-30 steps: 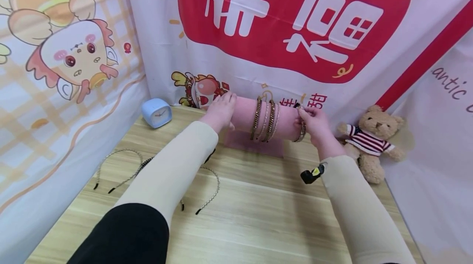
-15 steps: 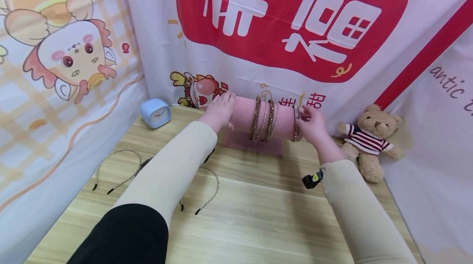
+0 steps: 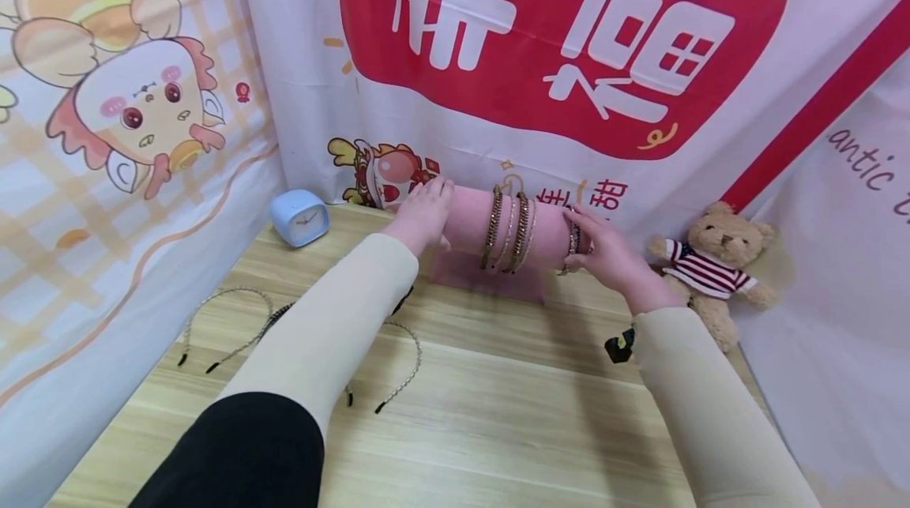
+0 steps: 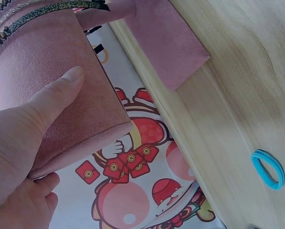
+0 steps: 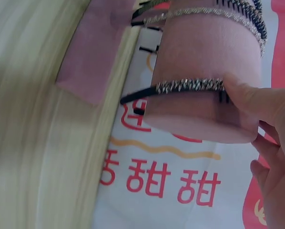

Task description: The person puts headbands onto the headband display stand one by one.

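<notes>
A pink velvet headband stand (image 3: 469, 216) lies as a horizontal cylinder on a flat pink base (image 3: 483, 284). My left hand (image 3: 424, 212) grips its left end; in the left wrist view the thumb (image 4: 61, 93) lies along the velvet and the fingers go round the far side. Several beaded headbands (image 3: 522, 231) circle the cylinder's middle. Near the right end sits a glittery headband (image 5: 190, 86) with black tips. My right hand (image 3: 607, 249) holds this headband against the cylinder, thumb on its beaded part in the right wrist view, other fingers partly hidden behind.
On the wooden table (image 3: 498, 413) at left lie more headbands (image 3: 419, 358), partly hidden under my left sleeve. A blue alarm clock (image 3: 300, 218) stands at the back left, a teddy bear (image 3: 718, 271) at the right. A teal hair tie (image 4: 268, 170) shows in the left wrist view.
My right hand has slid the headband left onto the stand's right end. The hand has since turned, spreading its thumb and fingers around that end. The left hand has stayed put.
</notes>
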`<move>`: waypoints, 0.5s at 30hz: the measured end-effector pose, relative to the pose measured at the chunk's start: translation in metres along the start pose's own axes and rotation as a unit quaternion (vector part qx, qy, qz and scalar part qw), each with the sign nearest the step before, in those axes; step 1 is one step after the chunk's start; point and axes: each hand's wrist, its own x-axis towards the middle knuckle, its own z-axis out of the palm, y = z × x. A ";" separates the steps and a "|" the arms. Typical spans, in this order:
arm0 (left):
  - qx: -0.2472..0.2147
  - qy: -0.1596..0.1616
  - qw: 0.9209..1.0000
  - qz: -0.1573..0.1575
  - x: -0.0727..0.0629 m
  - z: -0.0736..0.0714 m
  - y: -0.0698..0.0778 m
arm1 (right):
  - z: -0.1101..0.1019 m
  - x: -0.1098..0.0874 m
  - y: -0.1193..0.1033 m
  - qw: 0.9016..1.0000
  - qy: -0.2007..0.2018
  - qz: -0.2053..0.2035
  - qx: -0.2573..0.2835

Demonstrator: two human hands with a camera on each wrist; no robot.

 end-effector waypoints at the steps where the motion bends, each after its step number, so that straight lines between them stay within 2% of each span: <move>1: -0.001 0.000 1.000 0.000 0.001 0.000 0.000 | 0.000 0.000 0.001 1.000 0.002 -0.002 -0.005; 7: -0.001 -0.004 1.000 -0.005 0.008 0.005 -0.001 | 0.001 0.003 -0.001 0.999 0.012 0.004 -0.032; 11: -0.002 -0.007 1.000 -0.004 0.012 0.009 -0.005 | 0.004 0.007 -0.009 0.999 0.006 0.018 -0.031; 15: -0.004 -0.002 1.000 -0.004 0.014 0.012 -0.006 | 0.006 0.013 -0.016 0.999 0.003 0.016 -0.032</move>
